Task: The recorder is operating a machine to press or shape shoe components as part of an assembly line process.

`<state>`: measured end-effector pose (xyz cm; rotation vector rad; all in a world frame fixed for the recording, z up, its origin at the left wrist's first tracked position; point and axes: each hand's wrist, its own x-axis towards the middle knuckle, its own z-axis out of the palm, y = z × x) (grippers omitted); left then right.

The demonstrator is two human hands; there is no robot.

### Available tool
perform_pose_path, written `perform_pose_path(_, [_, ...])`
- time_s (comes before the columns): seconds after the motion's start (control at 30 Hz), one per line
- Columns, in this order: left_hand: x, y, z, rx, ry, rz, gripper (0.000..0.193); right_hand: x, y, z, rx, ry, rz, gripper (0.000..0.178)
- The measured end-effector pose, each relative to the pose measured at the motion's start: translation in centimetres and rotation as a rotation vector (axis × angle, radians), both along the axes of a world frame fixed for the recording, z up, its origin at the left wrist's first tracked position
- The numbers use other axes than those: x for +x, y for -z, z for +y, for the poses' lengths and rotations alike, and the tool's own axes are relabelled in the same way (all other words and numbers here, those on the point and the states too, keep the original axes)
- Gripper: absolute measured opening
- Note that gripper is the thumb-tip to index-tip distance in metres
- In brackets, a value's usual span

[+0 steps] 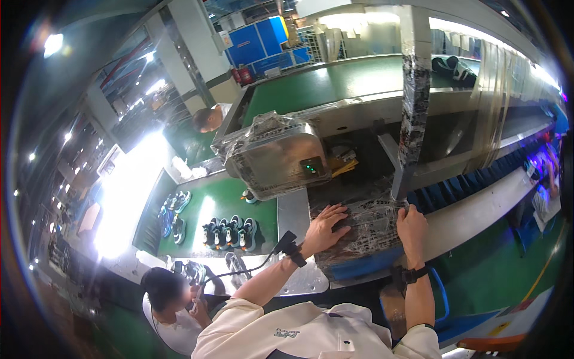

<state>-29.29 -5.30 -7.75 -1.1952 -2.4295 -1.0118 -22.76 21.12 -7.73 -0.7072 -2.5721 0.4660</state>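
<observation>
My left hand (324,230) lies with its fingers spread on the left part of a box-like unit wrapped in clear plastic (373,233). The unit has a blue lower side. My right hand (412,228) is at the unit's right edge, just below the foot of a metal post (414,113). Its fingers are curled, and what they hold, if anything, is hidden. Dark bands circle both wrists, and a black cable runs from the left one. Beyond my left hand stands a metal housing (278,158) covered in plastic film, with small green lights.
Several sneakers (230,233) stand on a green conveyor belt (266,218) to the left. A person (170,305) in white sits beside it. Another green belt (329,87) runs across the back, with dark shoes (454,69). More people appear at the back left and far right.
</observation>
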Motion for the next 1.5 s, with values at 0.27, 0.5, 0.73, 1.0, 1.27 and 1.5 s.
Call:
perform_pose_path(0.27, [0.1, 0.1, 0.0, 0.067, -0.003, -0.020, 0.033, 0.0, 0.0, 0.4, -0.045, -0.023, -0.044, 0.030])
perform_pose_path(0.5, [-0.1, 0.7, 0.0, 0.077, 0.002, -0.010, 0.033, 0.4, 0.0, 0.5, -0.014, -0.024, -0.052, 0.040])
perform_pose_path(0.73, [-0.2, 1.6, -0.4, 0.038, -0.032, 0.025, 0.034, 0.3, -0.3, 0.2, -0.006, -0.052, -0.082, 0.044])
perform_pose_path(1.0, [-0.1, 1.5, -0.2, 0.038, -0.012, 0.037, 0.035, 0.4, 0.0, 0.6, -0.006, -0.062, -0.073, 0.043])
perform_pose_path(1.27, [0.2, 1.2, -0.2, 0.021, -0.032, 0.016, 0.034, 0.4, 0.1, 0.6, 0.000, -0.075, -0.074, 0.044])
perform_pose_path(1.5, [-0.4, 1.2, 1.2, 0.010, 0.045, 0.040, 0.034, 2.0, -0.6, 1.0, -0.053, 0.003, -0.064, 0.041])
